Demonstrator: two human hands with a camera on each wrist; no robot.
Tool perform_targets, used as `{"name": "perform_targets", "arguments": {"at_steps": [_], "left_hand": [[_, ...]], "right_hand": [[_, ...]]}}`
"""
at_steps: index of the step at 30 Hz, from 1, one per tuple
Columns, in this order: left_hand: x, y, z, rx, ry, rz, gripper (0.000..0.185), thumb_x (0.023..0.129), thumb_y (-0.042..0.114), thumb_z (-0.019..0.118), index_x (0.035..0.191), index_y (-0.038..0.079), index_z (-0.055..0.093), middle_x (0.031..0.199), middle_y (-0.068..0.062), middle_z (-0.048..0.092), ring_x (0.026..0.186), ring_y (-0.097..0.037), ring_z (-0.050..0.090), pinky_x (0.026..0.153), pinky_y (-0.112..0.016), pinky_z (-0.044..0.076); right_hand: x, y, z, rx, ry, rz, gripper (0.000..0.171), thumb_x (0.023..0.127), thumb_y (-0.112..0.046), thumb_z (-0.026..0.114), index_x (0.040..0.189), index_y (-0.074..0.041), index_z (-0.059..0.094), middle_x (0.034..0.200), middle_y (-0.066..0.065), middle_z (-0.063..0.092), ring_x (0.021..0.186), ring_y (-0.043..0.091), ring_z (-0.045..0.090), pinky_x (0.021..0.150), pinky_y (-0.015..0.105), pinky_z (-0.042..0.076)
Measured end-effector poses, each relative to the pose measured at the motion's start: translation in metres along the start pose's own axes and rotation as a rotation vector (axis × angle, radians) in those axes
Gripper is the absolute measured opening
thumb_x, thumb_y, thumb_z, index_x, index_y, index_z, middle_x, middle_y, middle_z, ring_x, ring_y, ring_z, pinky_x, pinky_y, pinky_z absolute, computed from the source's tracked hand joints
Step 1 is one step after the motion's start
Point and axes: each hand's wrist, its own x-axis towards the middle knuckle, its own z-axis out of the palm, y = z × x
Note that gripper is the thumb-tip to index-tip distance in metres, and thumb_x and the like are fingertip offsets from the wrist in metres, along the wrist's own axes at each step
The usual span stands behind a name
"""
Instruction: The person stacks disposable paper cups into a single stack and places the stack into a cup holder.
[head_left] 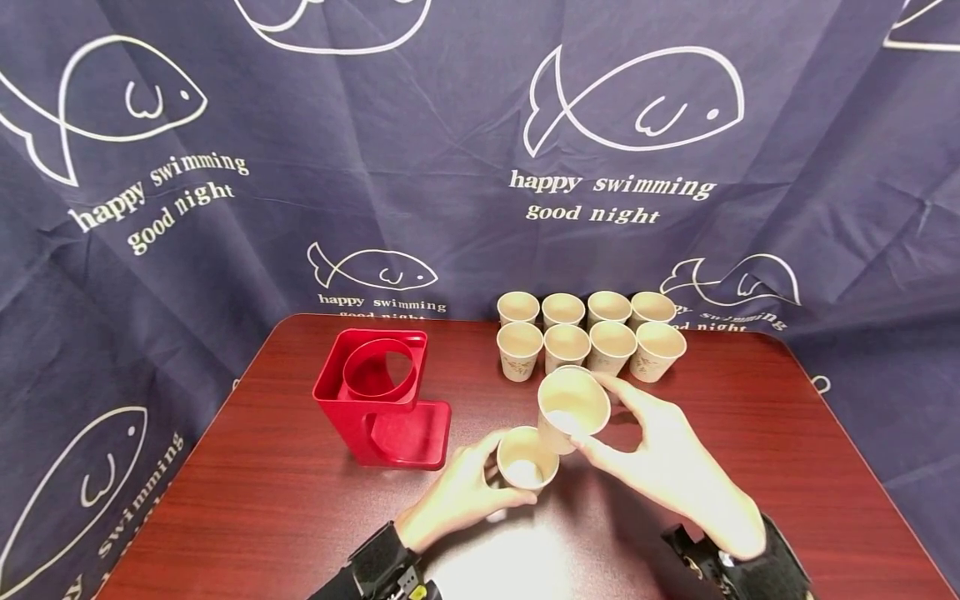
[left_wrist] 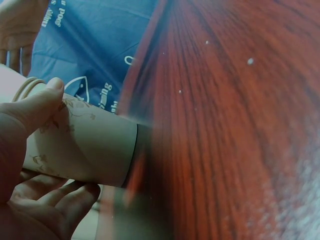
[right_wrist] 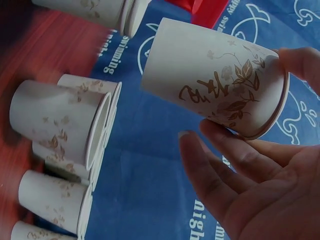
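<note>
My left hand (head_left: 468,487) grips a white paper cup (head_left: 527,458) low over the front middle of the table. A doubled rim shows on that floral-printed cup (left_wrist: 85,135) in the left wrist view, as of cups nested together. Just to its right and higher, my right hand (head_left: 667,454) pinches another paper cup (head_left: 573,408) near its rim, between thumb and fingers. Brown leaves and lettering mark this raised cup (right_wrist: 215,80), which is tilted. Behind them, two rows of upright paper cups (head_left: 517,354) stand near the table's back edge.
A red plastic holder (head_left: 360,408) with a round ring at its top and a flat base stands to the left on the reddish-brown wooden table (head_left: 247,492). A dark blue curtain (head_left: 450,167) with white fish drawings hangs right behind the table.
</note>
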Motion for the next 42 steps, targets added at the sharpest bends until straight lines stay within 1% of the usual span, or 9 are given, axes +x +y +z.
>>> {"name": "perform_targets", "arguments": {"at_steps": [7,12,17,21,28,31,35,38,42], "left_hand": [[-0.001,0.001,0.000,0.017,0.005,-0.009,0.071,0.075,0.039,0.093,0.137,0.028,0.059,0.118,0.008,0.074,0.105,-0.017,0.071,0.095,-0.025,0.055],[-0.001,0.001,0.000,0.056,0.011,-0.001,0.071,0.076,0.040,0.092,0.137,0.027,0.059,0.117,0.010,0.074,0.104,-0.011,0.070,0.094,-0.026,0.055],[0.000,0.001,0.001,0.047,0.006,0.007,0.070,0.075,0.033,0.093,0.136,0.024,0.060,0.116,0.008,0.074,0.105,-0.004,0.068,0.096,-0.027,0.055],[0.001,0.002,0.001,0.041,0.001,0.006,0.067,0.075,0.030,0.094,0.133,0.022,0.061,0.115,0.009,0.075,0.103,-0.002,0.067,0.095,-0.026,0.055],[0.000,0.001,0.002,0.043,0.011,-0.010,0.068,0.075,0.031,0.093,0.134,0.025,0.060,0.114,0.011,0.075,0.100,-0.001,0.067,0.092,-0.024,0.055],[0.000,0.001,0.002,0.036,0.011,-0.012,0.069,0.075,0.030,0.094,0.136,0.027,0.059,0.114,0.011,0.074,0.101,-0.002,0.067,0.093,-0.024,0.055],[0.000,0.001,0.002,0.039,0.009,-0.011,0.070,0.076,0.031,0.093,0.136,0.027,0.059,0.115,0.011,0.074,0.102,-0.002,0.067,0.094,-0.025,0.055],[0.000,0.001,0.002,0.038,0.008,-0.009,0.070,0.076,0.032,0.093,0.136,0.026,0.059,0.115,0.010,0.074,0.102,-0.002,0.067,0.093,-0.025,0.055],[0.000,0.001,0.001,0.028,0.007,-0.007,0.069,0.076,0.033,0.093,0.136,0.025,0.059,0.114,0.010,0.075,0.101,-0.002,0.067,0.093,-0.024,0.055]], "right_hand": [[0.001,-0.006,0.006,0.049,-0.047,-0.003,0.072,0.081,-0.028,0.089,0.144,-0.035,0.056,0.124,-0.018,0.068,0.103,0.003,0.066,0.088,0.029,0.058],[0.001,-0.008,0.014,0.084,-0.062,-0.042,0.068,0.082,-0.030,0.089,0.141,-0.033,0.057,0.128,-0.018,0.066,0.107,0.002,0.065,0.091,0.023,0.054],[-0.001,-0.007,0.023,0.080,-0.061,-0.052,0.065,0.080,-0.031,0.090,0.138,-0.031,0.060,0.124,-0.018,0.067,0.108,0.002,0.064,0.094,0.015,0.049],[-0.003,-0.005,0.029,0.081,-0.082,-0.039,0.063,0.080,-0.031,0.089,0.136,-0.032,0.061,0.117,-0.020,0.068,0.106,0.001,0.064,0.094,0.019,0.051],[-0.007,-0.001,0.038,0.138,-0.123,-0.045,0.061,0.082,-0.028,0.088,0.137,-0.030,0.061,0.121,-0.019,0.068,0.109,0.003,0.065,0.097,0.031,0.054],[-0.009,0.002,0.042,0.175,-0.132,-0.042,0.060,0.083,-0.029,0.087,0.137,-0.031,0.060,0.124,-0.019,0.067,0.111,0.003,0.065,0.099,0.027,0.052],[-0.011,0.005,0.048,0.148,-0.128,-0.043,0.060,0.084,-0.034,0.087,0.138,-0.030,0.060,0.127,-0.020,0.066,0.115,0.004,0.063,0.101,0.023,0.050],[-0.012,0.009,0.054,0.083,-0.120,-0.065,0.061,0.082,-0.035,0.087,0.137,-0.026,0.061,0.128,-0.019,0.066,0.117,0.005,0.063,0.100,0.027,0.052],[-0.014,0.013,0.059,0.050,-0.113,-0.093,0.061,0.083,-0.034,0.087,0.137,-0.022,0.061,0.129,-0.014,0.067,0.117,0.007,0.064,0.098,0.033,0.055]]}}
